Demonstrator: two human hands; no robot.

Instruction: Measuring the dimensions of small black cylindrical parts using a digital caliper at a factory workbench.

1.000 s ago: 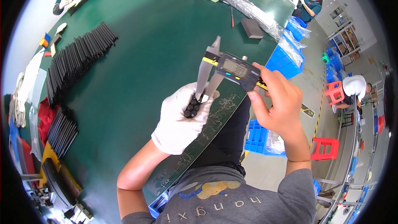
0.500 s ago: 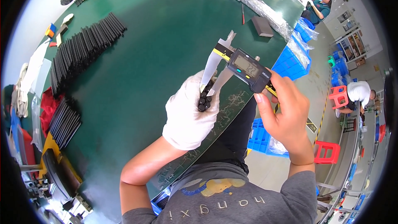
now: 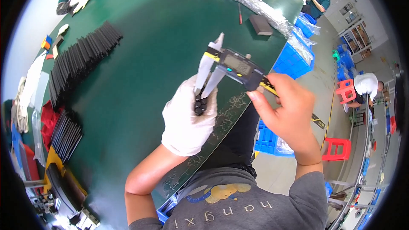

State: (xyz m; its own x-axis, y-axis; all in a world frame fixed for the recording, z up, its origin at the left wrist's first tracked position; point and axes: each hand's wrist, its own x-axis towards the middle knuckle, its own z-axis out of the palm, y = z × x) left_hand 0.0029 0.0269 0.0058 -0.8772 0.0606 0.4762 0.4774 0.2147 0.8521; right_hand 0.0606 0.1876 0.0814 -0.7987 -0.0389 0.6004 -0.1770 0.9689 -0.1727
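Observation:
My left hand (image 3: 185, 121), in a white glove, is closed round a small bundle of black rods (image 3: 200, 105), whose round ends point up toward me. The rest of their length is hidden by the glove. Bare and without a glove, my right hand (image 3: 289, 106) grips the beam end of a digital caliper (image 3: 238, 65), thumb beneath its slider. The caliper's long jaws reach down to the rod ends beside the left fingers. Whether both jaws touch a rod is too small to tell.
Many black rods (image 3: 83, 59) lie in a row on the green table (image 3: 149, 51), with a second bundle (image 3: 66, 135) nearer. A dark block (image 3: 260, 25) and plastic-wrapped lengths (image 3: 260, 8) lie farther off. Blue crates (image 3: 294, 57) stand right of the table edge. Co-workers sit beyond.
The caliper's jaws stand closer together at the rods. Both hands and the caliper appear slightly farther left, as the whole view has shifted. The far-left co-worker's gloved hands have moved.

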